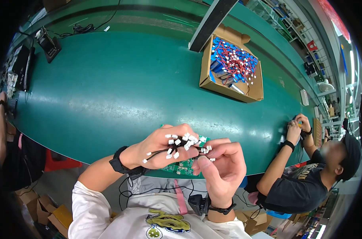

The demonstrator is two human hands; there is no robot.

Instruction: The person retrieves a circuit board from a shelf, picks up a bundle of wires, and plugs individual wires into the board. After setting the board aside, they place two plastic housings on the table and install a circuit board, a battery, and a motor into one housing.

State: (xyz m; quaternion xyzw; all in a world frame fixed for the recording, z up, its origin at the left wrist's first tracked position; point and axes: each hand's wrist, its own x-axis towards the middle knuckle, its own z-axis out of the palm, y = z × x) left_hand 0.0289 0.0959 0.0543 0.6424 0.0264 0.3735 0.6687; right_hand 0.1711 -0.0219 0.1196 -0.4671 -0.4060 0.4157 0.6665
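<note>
A bundle of wires [181, 145] with small white plugs is gripped in the closed left hand [165, 151], just above the near edge of the green table [109, 99]. The right hand [223, 167] is curled, and 1 plug is pinched at its fingertips [203, 161]. A green circuit board [181, 165] is held under the bundle. A cardboard box [232, 65] of blue parts is placed far across the table.

Single head-worn fisheye view, looking steeply down from close above the person's raised hands, left hand [165, 151] and right hand [223, 169] near centre, facing across the green bench [121, 91], edges bending toward the rim
</note>
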